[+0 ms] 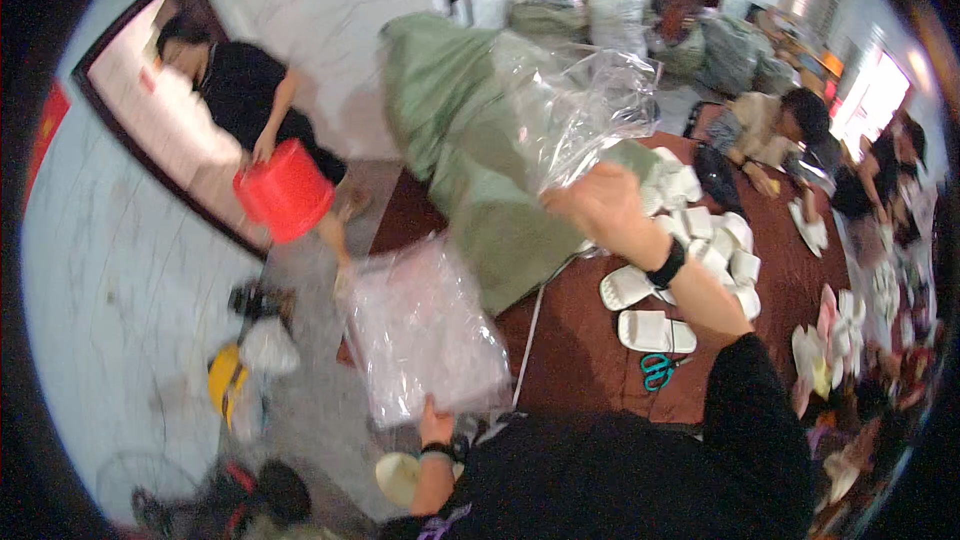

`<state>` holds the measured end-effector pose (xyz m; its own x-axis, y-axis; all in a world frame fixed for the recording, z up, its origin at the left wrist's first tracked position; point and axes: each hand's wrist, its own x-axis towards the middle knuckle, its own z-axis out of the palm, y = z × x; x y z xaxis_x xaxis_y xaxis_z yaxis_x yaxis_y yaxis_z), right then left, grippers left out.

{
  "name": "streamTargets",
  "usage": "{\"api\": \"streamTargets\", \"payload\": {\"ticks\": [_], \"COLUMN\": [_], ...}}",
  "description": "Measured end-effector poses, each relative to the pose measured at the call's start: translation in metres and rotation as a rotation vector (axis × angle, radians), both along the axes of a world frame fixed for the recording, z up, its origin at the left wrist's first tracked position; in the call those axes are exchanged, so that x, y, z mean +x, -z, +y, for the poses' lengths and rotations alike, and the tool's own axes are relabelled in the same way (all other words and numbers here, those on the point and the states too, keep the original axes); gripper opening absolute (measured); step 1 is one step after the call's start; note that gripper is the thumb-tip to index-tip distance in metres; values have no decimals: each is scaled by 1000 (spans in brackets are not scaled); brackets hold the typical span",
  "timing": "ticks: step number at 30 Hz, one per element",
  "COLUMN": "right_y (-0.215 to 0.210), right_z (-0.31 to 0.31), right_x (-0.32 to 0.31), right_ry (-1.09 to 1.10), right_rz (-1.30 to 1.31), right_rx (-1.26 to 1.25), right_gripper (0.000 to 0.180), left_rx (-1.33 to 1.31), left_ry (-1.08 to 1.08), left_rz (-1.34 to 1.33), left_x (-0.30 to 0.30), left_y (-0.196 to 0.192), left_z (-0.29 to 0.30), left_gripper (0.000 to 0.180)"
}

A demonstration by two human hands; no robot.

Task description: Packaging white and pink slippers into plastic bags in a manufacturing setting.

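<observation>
Down at the lower middle my left hand (437, 423) grips the near edge of a stack of clear plastic bags (425, 335), fingers closed on it. My right hand (600, 205), a dark band at its wrist, is raised over the table and closed on a crumpled clear plastic bag (590, 105). That bag spreads out beyond the hand, in front of a large green woven sack (470, 150). White slippers (657, 331) lie in a pile under and right of my right forearm. Teal-handled scissors (657, 371) rest nearer me.
A co-worker (245, 90) at the left carries a red bucket (285, 190); their other arm reaches toward the plastic stack. Another person (770, 130) leans over the brown table (585, 355). Stuffed sacks (615, 20) line the back. A yellow-and-black object (228, 380) sits on the floor.
</observation>
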<state>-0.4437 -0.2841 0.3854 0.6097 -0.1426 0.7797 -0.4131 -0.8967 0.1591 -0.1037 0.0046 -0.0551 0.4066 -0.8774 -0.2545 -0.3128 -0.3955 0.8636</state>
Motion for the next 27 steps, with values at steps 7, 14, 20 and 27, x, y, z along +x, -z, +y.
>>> {"api": "streamTargets", "payload": {"ticks": [7, 14, 20, 27], "right_y": [165, 254, 296, 295], "right_z": [54, 107, 115, 128], "right_x": [173, 187, 170, 163], "right_ry": [-580, -325, -196, -158], "right_rz": [346, 670, 883, 753], "right_rx": [161, 392, 503, 700], "right_gripper": [30, 46, 62, 71], "left_rx": [-27, -153, -164, -183], "left_ry": [-224, -605, -638, -548], "left_rz": [463, 1293, 1302, 1357], "left_x": [-26, -27, -30, -25], "left_y": [-30, -34, -44, -39], "left_z": [-15, -16, -27, -29], "left_gripper": [34, 25, 32, 30]}}
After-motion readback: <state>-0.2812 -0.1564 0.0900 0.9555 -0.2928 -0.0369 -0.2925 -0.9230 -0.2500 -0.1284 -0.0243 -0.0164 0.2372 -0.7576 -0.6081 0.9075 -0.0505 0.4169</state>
